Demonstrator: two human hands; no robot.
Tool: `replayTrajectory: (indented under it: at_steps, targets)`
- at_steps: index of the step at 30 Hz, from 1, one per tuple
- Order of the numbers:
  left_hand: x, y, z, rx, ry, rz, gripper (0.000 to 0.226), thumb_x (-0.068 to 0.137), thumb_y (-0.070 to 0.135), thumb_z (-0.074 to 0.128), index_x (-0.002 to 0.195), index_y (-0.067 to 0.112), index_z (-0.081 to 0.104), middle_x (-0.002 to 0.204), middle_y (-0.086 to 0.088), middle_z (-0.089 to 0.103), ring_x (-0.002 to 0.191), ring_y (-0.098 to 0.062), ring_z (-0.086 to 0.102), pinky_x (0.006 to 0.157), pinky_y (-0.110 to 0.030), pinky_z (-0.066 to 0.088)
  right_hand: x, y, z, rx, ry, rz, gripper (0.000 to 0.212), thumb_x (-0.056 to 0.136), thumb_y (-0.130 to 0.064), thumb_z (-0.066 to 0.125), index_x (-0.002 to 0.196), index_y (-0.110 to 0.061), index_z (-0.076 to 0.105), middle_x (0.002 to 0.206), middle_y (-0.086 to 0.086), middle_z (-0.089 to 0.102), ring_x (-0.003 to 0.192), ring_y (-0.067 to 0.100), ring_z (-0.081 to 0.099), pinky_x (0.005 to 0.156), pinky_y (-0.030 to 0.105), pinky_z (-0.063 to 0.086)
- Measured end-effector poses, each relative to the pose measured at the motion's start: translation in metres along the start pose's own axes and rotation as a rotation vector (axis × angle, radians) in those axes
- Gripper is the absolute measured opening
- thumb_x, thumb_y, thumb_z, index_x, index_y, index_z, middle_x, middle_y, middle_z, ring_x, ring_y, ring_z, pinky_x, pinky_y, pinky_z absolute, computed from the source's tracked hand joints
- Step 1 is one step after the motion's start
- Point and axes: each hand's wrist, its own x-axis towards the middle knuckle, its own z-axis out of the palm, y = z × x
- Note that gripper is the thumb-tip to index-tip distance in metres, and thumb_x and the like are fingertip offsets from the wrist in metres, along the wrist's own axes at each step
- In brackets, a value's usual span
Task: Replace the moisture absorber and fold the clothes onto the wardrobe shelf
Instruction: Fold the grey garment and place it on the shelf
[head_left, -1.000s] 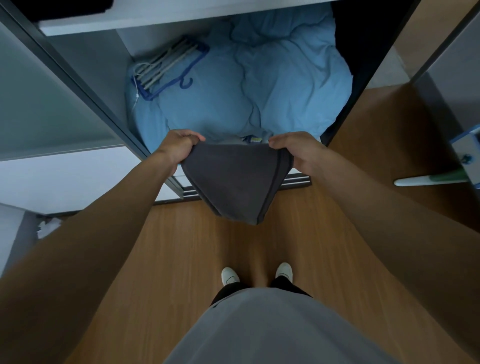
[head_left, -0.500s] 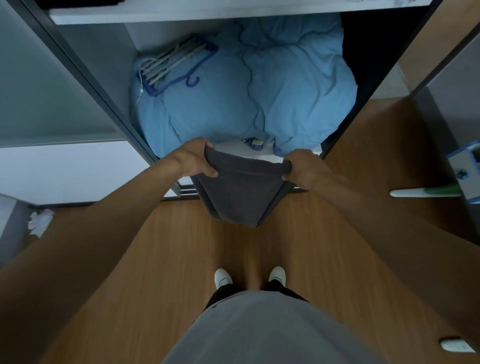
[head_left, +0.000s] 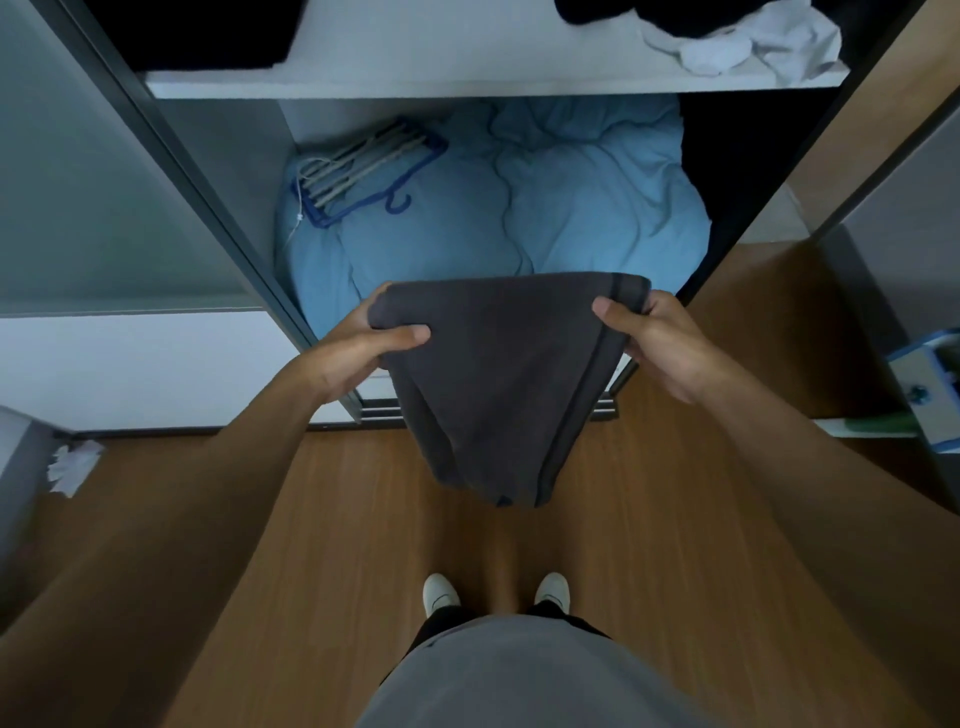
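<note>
A dark grey garment, folded over, hangs in front of the open wardrobe. My left hand grips its upper left corner and my right hand grips its upper right corner. Its lower end droops to a point above the floor. The white wardrobe shelf runs across the top of the view, with white clothes and dark clothes lying on it at the right. No moisture absorber is identifiable.
A light blue duvet fills the wardrobe bottom, with a bundle of hangers on it. A sliding door stands at the left. A white and blue object is at the right edge. Crumpled white paper lies at the left.
The view has tilted up, so the shelf and its clothes now show. Both hands have turned thumbs-up on the garment's top edge and spread it wider.
</note>
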Motion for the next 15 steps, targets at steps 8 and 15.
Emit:
replayTrajectory:
  at_steps: [8,15]
  targets:
    - [0.002,0.013,0.040,-0.108,0.100,-0.017,0.043,0.062,0.038,0.090,0.099,0.021,0.076,0.107,-0.005,0.076,0.104,-0.023,0.071,0.087,-0.037,0.059,-0.009,-0.030,0.010,0.108,-0.017,0.098,0.028,0.095,-0.028,0.066,0.114,-0.008,0.072,0.115,0.010,0.074,0.107,0.023,0.071,0.086,0.029,0.058]
    - [0.008,0.060,0.083,-0.560,0.048,-0.002,0.048,0.085,0.022,0.071,0.127,0.002,0.061,0.117,-0.016,0.072,0.110,-0.026,0.069,0.081,-0.032,0.058,-0.048,-0.015,-0.004,-0.010,-0.061,0.030,0.036,0.073,-0.036,0.081,0.105,-0.046,0.067,0.107,-0.027,0.072,0.101,-0.005,0.067,0.079,0.013,0.054]
